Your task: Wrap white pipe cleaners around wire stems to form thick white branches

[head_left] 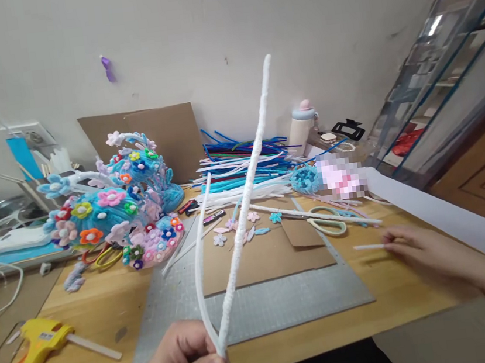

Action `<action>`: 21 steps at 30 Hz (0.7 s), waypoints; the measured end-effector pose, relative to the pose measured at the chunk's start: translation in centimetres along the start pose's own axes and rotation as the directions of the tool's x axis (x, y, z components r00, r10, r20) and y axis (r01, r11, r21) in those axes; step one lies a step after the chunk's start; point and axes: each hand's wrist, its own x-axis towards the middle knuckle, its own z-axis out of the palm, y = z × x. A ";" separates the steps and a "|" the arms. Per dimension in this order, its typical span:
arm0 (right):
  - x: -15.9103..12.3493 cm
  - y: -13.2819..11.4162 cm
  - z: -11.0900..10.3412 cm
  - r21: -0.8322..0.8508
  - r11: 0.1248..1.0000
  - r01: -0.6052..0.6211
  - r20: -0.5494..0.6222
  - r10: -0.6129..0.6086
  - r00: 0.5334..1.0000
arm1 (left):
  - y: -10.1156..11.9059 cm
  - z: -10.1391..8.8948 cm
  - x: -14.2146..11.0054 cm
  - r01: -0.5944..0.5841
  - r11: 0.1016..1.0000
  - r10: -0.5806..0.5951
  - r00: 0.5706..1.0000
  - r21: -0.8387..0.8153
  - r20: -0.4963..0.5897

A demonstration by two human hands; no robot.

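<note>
Left hand (180, 360) at near edge of gray mat (165, 309) pinches 2 white stems (242, 223) at base, lengths above grip. Right hand (428, 250), right of mat, pinches 1 white stick (368, 247).

You pinch the base of a long white wrapped stem (243, 211) in your left hand (187, 362); it leans to the right as it rises, its fuzzy surface ridged along its length. A thinner, smoother white strand (197, 257) bows up from the same pinch, making a narrow V. Your right hand (409, 246) grips a short white strip (368, 247), nearly level, pointing left.
</note>
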 end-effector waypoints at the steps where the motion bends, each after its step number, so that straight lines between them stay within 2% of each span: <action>1: 0.6 -1.6 -0.1 0.069 0.997 0.039 0.133 -0.048 0.990 | 0.1 0.0 0.2 0.002 1.000 -0.002 1.000 0.003 0.012; 2: 1.5 -3.5 -0.1 0.117 0.992 0.053 0.162 -0.071 0.984 | 0.2 0.1 0.4 0.003 1.000 -0.003 1.000 0.006 0.024; 4: 4.2 -7.9 0.4 0.140 0.978 0.156 -0.023 -0.154 0.988 | 0.4 0.2 0.8 -0.001 1.000 0.000 0.999 0.012 0.042; 5: 6.0 -10.2 1.0 0.128 0.957 0.259 -0.065 -0.252 0.965 | 0.5 0.3 1.0 -0.006 1.000 0.006 0.999 0.014 0.043; 7: 10.2 -14.3 2.7 0.086 0.860 0.503 -0.088 -0.497 0.863 | 0.7 0.8 1.4 -0.019 1.000 0.019 0.999 0.009 0.032; 10: 16.3 -18.8 5.8 0.067 0.817 0.572 -0.097 -0.566 0.819 | 1.5 1.8 2.0 -0.021 1.000 0.022 0.999 -0.007 0.049; 12: 18.4 -20.9 7.6 0.056 0.790 0.611 -0.089 -0.605 0.791 | 2.3 2.5 2.4 -0.022 1.000 0.023 0.997 -0.019 0.077; 13: 18.4 -21.7 8.3 0.051 0.776 0.629 -0.095 -0.623 0.776 | 2.7 2.7 2.5 -0.021 0.999 0.024 0.996 -0.028 0.091; 15: 16.8 -23.1 9.0 0.068 0.736 0.674 -0.115 -0.665 0.738 | 3.4 3.1 2.7 -0.008 0.998 0.016 0.991 -0.060 0.130; 16: 15.2 -23.7 9.1 0.088 0.710 0.699 -0.141 -0.686 0.714 | 3.7 3.1 2.7 0.001 0.997 0.012 0.987 -0.081 0.160; 18: 11.4 -24.4 8.7 0.211 0.635 0.743 -0.273 -0.691 0.669 | 4.0 3.2 2.8 0.015 0.991 0.016 0.972 -0.133 0.232; 20: 8.0 -24.8 8.0 0.256 0.522 0.813 -0.327 -0.745 0.581 | 4.3 3.3 2.8 0.023 0.982 0.035 0.952 -0.185 0.304; 21: 6.8 -25.0 7.6 0.260 0.450 0.855 -0.346 -0.783 0.517 | 4.4 3.4 2.8 0.031 0.979 0.040 0.942 -0.203 0.334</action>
